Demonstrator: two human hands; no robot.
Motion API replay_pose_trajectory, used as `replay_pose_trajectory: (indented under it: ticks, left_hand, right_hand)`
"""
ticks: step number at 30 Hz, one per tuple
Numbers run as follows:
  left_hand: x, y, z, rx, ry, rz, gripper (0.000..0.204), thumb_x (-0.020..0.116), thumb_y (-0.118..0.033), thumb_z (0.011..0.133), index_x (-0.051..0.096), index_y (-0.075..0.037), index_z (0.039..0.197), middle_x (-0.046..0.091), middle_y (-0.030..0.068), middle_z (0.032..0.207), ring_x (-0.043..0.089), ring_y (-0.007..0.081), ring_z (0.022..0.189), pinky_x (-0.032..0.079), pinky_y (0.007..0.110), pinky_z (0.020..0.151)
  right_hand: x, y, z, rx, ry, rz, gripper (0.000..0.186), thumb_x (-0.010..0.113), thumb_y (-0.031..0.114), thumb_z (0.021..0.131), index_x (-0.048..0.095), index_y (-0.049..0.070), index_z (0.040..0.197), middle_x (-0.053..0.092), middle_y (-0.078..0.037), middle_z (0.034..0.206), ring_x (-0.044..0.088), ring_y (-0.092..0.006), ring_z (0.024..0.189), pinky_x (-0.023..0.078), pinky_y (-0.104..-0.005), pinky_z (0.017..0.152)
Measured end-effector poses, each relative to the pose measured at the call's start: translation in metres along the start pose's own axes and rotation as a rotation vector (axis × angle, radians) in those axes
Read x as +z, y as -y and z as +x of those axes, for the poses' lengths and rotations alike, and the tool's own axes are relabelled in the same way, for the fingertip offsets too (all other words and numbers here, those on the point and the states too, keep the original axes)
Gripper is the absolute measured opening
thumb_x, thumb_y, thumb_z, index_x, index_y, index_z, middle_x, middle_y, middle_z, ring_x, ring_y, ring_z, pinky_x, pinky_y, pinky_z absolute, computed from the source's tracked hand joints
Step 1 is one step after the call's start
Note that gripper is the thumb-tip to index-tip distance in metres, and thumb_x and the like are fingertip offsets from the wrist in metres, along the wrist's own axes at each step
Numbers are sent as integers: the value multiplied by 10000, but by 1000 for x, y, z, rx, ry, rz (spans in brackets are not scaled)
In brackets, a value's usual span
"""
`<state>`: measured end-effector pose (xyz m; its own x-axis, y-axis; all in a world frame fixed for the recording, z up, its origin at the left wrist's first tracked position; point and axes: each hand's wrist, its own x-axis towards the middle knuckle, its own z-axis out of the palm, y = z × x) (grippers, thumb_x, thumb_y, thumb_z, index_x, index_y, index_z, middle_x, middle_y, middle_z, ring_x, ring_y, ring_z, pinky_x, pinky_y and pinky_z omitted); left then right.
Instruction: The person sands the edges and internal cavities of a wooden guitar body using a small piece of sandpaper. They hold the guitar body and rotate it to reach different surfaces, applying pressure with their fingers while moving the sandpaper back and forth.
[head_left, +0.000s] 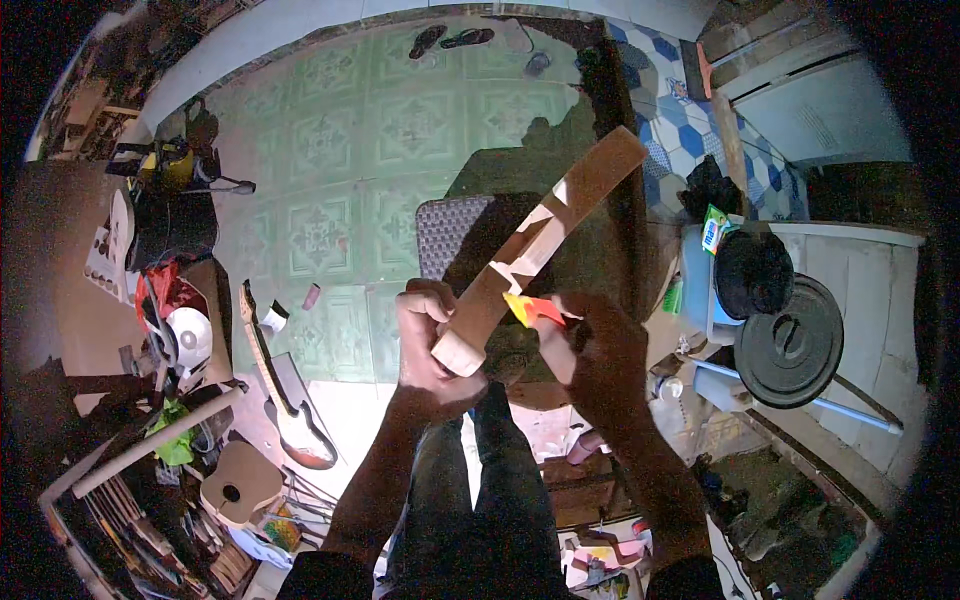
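Observation:
My left hand (420, 335) is closed around the near end of a long, flat wooden piece (545, 240), which slants up and away to the right. Its near end is rounded and pale, and its face shows patches of light and shadow. Beside the wood's right edge, my right hand (600, 345) pinches a small, flat, red-orange and yellow thing (535, 310). The tip of that thing lies against or very near the wood; its kind I cannot make out.
An electric guitar (300, 435) and an acoustic guitar body (240, 485) lie on the left. Below the wood is a woven grey seat or mat (442, 230). To the right stand a round black lid (788, 345) and a green packet (714, 230). Sandals (465, 38) rest on the far tiles.

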<state>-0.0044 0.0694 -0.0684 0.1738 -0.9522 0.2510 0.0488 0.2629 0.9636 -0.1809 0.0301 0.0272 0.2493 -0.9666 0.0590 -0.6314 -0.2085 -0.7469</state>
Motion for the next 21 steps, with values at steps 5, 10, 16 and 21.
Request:
replay_pose_trajectory:
  ticks: [5,10,16,21]
  left_hand:
    - [0,16,-10,29,63,-43,687,754,-114,450,354,-82,1009,395,81,959,421,207,882,338,312,805]
    - [2,14,-19,9,48,-13,745,767,-138,467,302,-81,1046,384,96,1029,419,211,952,329,314,858]
    - [5,8,-39,-282,41,176,783,778,-116,489,238,-89,1055,352,79,1006,385,181,934,309,307,861]
    - [12,-8,-19,-120,-248,3,525,746,-155,537,351,-99,878,431,74,842,434,181,764,394,305,729]
  right_hand:
    - [49,-34,10,165,237,52,141,624,190,849,598,54,819,553,-73,644,507,-129,528,416,-287,506]
    - [47,-17,-11,-334,45,-250,27,547,92,816,553,74,797,559,-97,739,550,-248,670,451,-353,593]
    - [55,-25,-14,-27,219,-93,126,538,118,841,581,53,940,601,-125,815,591,-303,774,471,-376,672]
    - [15,-7,12,-35,582,-89,191,575,176,866,598,11,960,636,-111,851,615,-232,775,471,-342,694]
